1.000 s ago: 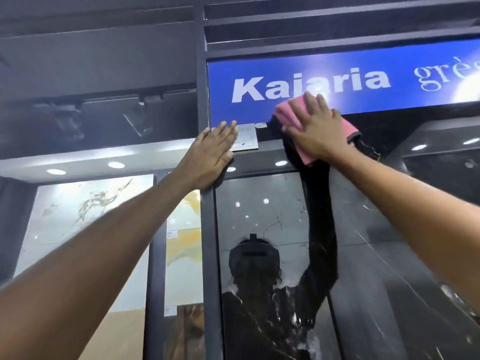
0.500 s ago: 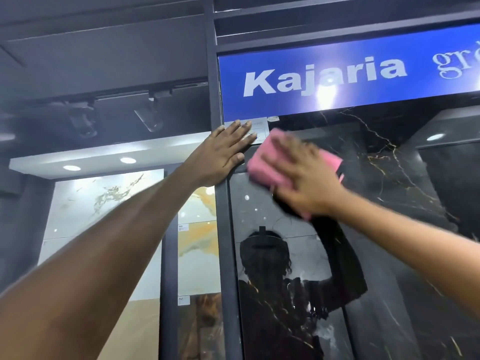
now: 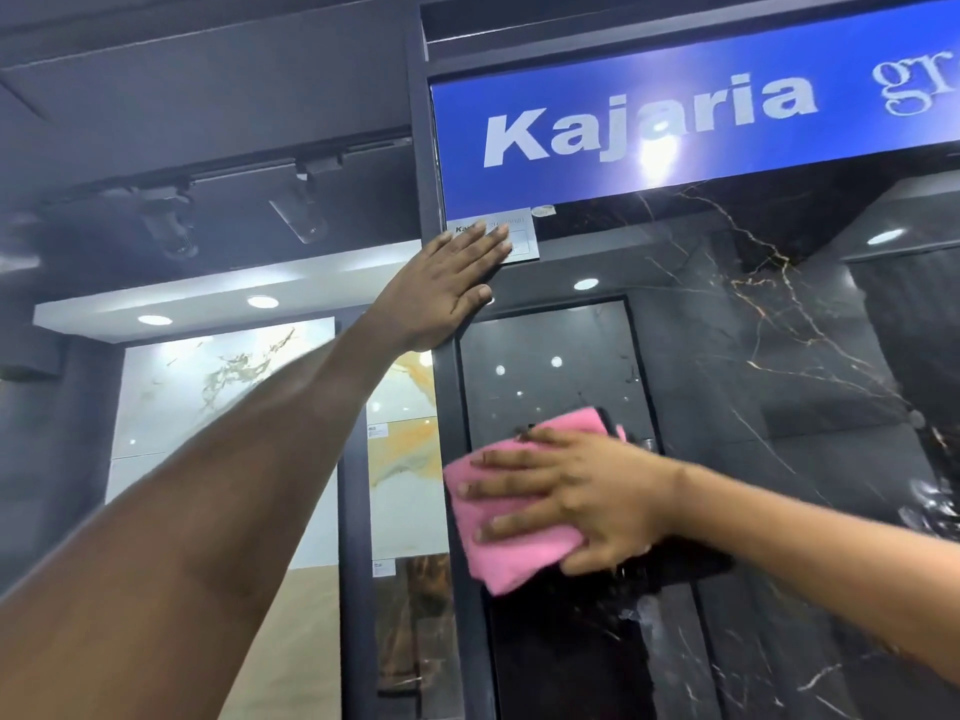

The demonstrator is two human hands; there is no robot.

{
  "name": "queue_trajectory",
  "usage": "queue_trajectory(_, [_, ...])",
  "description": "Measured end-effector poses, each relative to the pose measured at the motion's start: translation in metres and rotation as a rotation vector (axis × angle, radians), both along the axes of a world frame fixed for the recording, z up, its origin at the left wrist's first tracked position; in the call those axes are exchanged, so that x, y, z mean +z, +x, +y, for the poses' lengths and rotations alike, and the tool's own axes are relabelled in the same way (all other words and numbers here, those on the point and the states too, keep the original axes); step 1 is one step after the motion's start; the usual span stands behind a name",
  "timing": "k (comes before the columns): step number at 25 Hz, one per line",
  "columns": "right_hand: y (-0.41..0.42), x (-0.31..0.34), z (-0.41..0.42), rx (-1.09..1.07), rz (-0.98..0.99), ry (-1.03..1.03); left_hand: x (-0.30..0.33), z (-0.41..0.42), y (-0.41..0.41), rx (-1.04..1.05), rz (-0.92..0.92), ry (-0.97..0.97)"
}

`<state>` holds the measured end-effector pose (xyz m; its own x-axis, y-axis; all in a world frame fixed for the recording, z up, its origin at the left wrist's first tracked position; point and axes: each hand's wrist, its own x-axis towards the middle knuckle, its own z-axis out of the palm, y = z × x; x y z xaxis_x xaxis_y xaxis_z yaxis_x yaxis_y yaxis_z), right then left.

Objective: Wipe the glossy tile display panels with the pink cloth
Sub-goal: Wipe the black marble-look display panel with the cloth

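Right grip (image 3: 582, 504), fingers flat, presses pink cloth (image 3: 511, 548) against black panel (image 3: 727, 407); left grip (image 3: 447, 291) rests flat, released.

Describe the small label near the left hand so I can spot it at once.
Find the blue Kajaria sign across the top. Just under its lower left corner, on the glossy black panel, sits a small pale rectangular label, partly covered by the fingertips of the left hand. It is the only light printed card there.
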<state>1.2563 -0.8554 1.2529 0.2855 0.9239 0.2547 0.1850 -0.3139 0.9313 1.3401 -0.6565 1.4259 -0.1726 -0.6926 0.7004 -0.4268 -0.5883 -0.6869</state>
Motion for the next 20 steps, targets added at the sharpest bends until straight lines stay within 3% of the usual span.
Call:
queue_trajectory(1, [-0.003,0.023,-0.006,-0.009,-0.038,0.044,0.0,0.0,-0.001,-0.001,0.003,-0.006])
queue_trajectory(4, [-0.01,0.073,-0.011,-0.042,-0.17,0.679,-0.001,-0.001,0.001,0.001,-0.001,-0.001])
queue_trajectory(5, [-0.006,0.063,-0.008,-0.033,-0.202,0.721,-0.002,0.0,0.001,0.011,-0.008,0.01])
queue_trajectory(6, [0.0,0.042,-0.001,-0.022,-0.209,0.657,-0.002,0.0,-0.001,0.025,-0.016,0.016])
queue_trajectory(9, [-0.01,-0.021,-0.003,-0.09,-0.046,0.196,-0.005,0.001,-0.011,0.092,-0.071,0.102])
queue_trajectory(11, [-0.022,0.002,-0.033,-0.096,-0.125,0.167,-0.018,-0.005,-0.009,0.084,-0.091,0.162])
queue_trajectory(15, [-0.039,0.057,-0.082,-0.056,-0.334,0.902,-0.051,-0.016,0.006,0.043,-0.106,0.004])
queue_trajectory(16, [-0.032,0.048,-0.081,-0.031,-0.381,0.976,-0.053,-0.017,0.007,0.045,-0.11,0.002])
queue_trajectory(17, [-0.026,0.031,-0.074,-0.005,-0.377,0.936,-0.053,-0.016,0.007,0.046,-0.115,0.016])
queue_trajectory(20, [-0.018,-0.03,-0.05,-0.089,-0.172,0.408,-0.05,-0.013,0.006,0.046,-0.146,0.048])
